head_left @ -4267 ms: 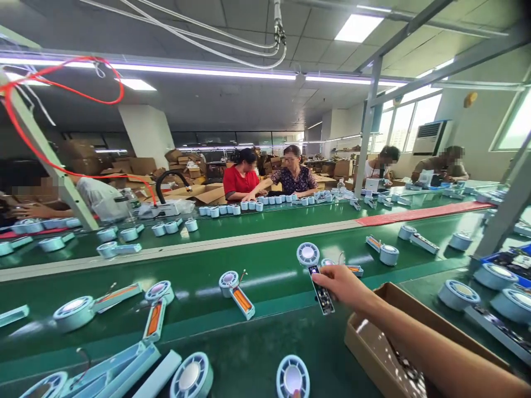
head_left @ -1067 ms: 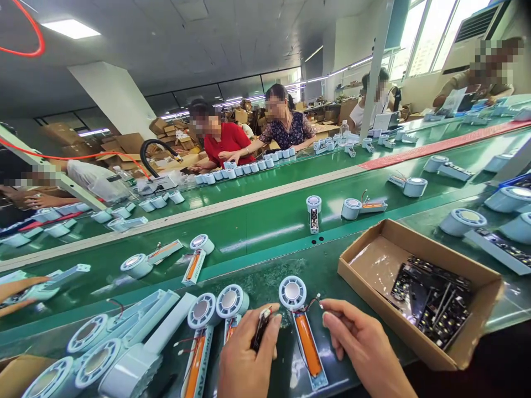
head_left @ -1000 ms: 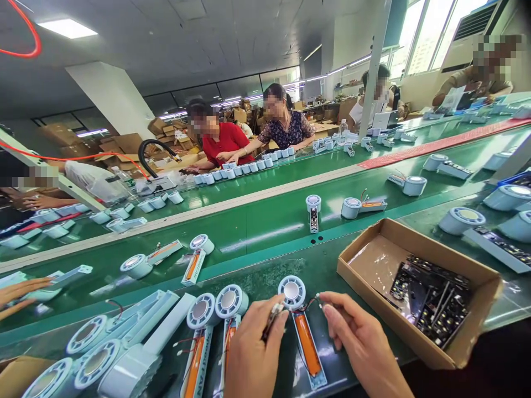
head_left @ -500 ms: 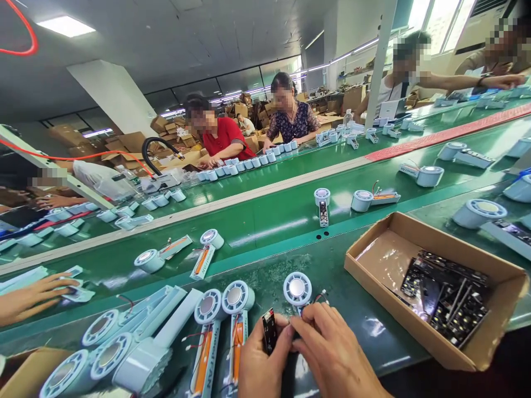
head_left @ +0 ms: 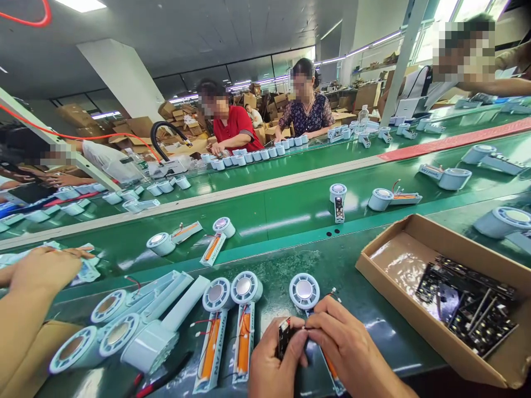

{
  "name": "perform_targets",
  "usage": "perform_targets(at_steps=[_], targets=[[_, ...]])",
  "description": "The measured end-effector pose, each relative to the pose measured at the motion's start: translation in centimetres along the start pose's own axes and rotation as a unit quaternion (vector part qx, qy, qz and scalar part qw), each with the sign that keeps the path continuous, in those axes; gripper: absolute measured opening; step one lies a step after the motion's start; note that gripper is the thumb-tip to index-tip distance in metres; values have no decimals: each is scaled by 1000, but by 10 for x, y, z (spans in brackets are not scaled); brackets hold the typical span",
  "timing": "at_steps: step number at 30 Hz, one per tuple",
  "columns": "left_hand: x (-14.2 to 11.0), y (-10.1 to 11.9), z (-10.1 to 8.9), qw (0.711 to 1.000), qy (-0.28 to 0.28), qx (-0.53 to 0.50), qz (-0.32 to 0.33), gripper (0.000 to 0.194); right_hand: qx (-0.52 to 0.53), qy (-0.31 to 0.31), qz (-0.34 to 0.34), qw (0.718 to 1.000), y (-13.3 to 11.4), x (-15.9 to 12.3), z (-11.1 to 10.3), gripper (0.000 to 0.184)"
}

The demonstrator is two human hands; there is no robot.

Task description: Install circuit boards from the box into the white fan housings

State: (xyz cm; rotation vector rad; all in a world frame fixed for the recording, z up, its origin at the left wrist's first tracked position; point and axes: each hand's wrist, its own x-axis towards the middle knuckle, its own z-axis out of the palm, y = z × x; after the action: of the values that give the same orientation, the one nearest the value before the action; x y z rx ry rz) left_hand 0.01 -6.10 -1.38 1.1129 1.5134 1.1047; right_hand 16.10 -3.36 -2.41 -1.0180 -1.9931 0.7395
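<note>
My left hand (head_left: pixel 277 356) is closed around a small black circuit board (head_left: pixel 284 338), held upright with white parts on its face. Close against it, my right hand (head_left: pixel 346 345) pinches a tiny white plug (head_left: pixel 306 328) at the board's side; its wire is mostly hidden by the fingers. Just beyond both hands lies a light blue handheld fan (head_left: pixel 305 291) with a round grille and silver centre. Its handle, showing some orange, runs partly under my right hand. Two more open-handled fans (head_left: pixel 216 296) (head_left: pixel 246 287) with orange batteries lie to the left.
A cardboard box (head_left: pixel 435 337) of circuit boards stands at right. Several fan housings (head_left: pixel 118 334) are piled at left, near a co-worker's arm (head_left: pixel 45 271). Fans (head_left: pixel 338 193) sit along the green conveyor (head_left: pixel 274 213). People work on its far side. A dark cable (head_left: pixel 166 376) lies in front.
My view has shifted, so the scene sits further right. My hands have come closer together at the circuit board. The co-worker's arm at left reaches further in.
</note>
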Motion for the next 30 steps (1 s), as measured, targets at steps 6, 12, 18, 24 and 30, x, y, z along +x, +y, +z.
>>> perform_targets(at_steps=[6, 12, 18, 24, 30], targets=[[5, -5, -1, 996, -51, -21, -74, 50, -114, 11, -87, 990, 0, 3, -3, 26], [5, -8, -7, 988, -109, -48, -97, 54, -142, 7, -106, 984, -4, 7, -6, 27], [-7, -7, -4, 992, -112, 5, -58, 62, -117, 69, -93, 986, -8, 5, 1, 25], [-9, -11, 3, 990, -117, 79, -19, 47, -163, 87, -124, 975, -9, 7, 3, 24], [-12, -6, 5, 991, -109, 68, -38, 46, -201, 61, -148, 966, -6, 6, 4, 29]])
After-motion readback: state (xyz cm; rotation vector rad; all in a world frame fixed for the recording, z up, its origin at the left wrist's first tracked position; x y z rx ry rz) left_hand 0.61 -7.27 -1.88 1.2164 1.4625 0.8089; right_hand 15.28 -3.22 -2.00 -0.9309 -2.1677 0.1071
